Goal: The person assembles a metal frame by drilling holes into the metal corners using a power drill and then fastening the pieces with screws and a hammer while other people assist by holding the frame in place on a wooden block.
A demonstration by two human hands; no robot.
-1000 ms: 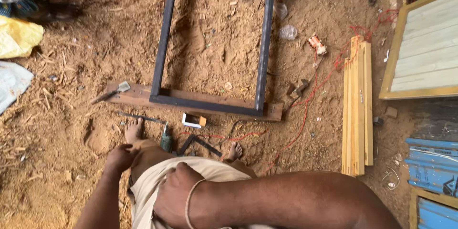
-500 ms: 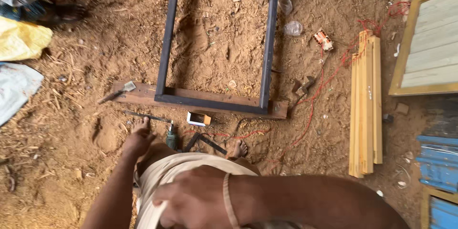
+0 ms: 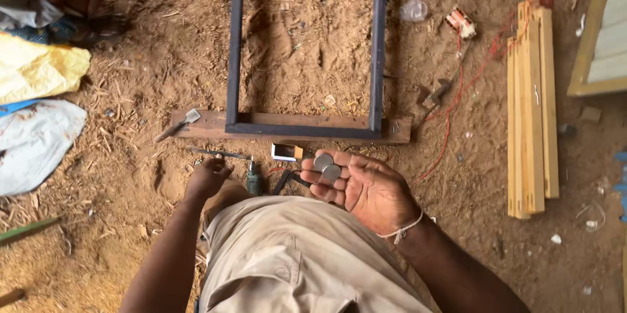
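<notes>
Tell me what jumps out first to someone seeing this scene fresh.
The right hand, palm up at centre, shows two round silvery discs on its fingers. Just beyond, a dark metal frame rests on a wooden plank on sandy ground. The left hand reaches down beside a small green-handled tool.

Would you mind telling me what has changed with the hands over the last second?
The right hand lifted off the knee, turned palm up and now shows two round metal discs on its fingers. The left hand stayed on the ground by the small green tool; the dark frame on its plank is unmoved.
</notes>
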